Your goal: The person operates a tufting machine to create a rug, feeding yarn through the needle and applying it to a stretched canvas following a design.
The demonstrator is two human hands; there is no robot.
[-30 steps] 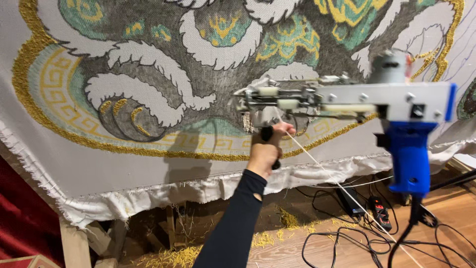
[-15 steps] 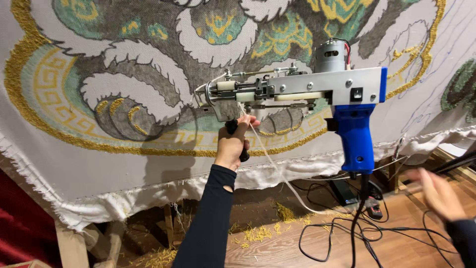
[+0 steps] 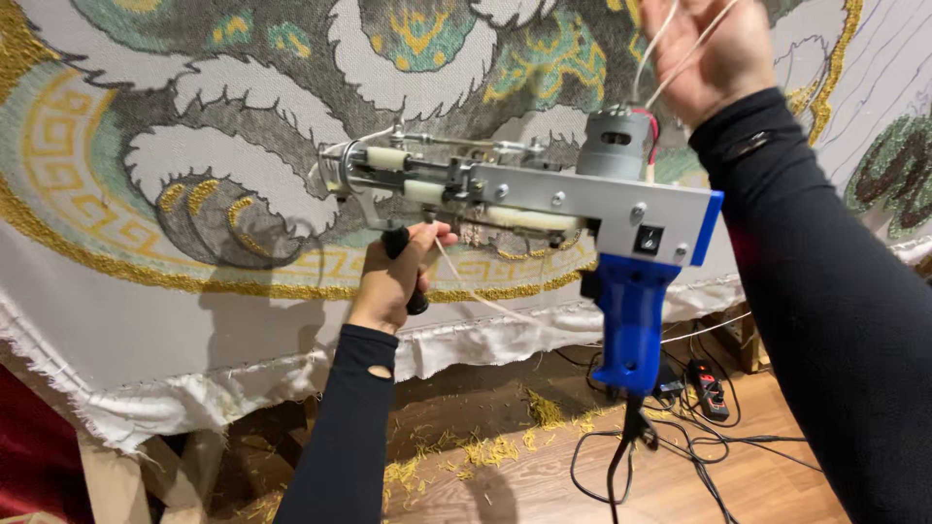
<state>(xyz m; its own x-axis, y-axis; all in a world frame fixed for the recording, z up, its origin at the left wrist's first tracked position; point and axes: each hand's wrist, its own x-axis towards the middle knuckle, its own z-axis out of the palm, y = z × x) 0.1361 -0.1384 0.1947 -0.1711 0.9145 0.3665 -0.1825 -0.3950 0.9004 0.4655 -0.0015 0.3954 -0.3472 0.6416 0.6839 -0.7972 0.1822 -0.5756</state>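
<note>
A tufting gun [image 3: 582, 199] with a silver body, a grey motor and a blue grip hangs level in front of a stretched tufting cloth [image 3: 126, 320]. My left hand [image 3: 393, 277] is shut on the gun's black front handle, under the needle end. Nothing holds the blue grip. My right hand [image 3: 704, 53] is up above the motor, pinching thin pale yarn strands that run down toward the gun. Another pale yarn strand [image 3: 473, 291] trails below the gun's body. The cloth bears a grey, white, teal and gold pattern.
The cloth's frayed lower edge hangs over a wooden frame [image 3: 107, 475]. On the wood floor lie yellow yarn scraps [image 3: 495, 448], black cables [image 3: 680, 446] and a power strip [image 3: 707, 388]. The gun's cord drops from the blue grip.
My right hand has risen from low on the right to above the motor and has taken hold of the yarn. The gun now sits closer and larger in view, still held by my left hand.
</note>
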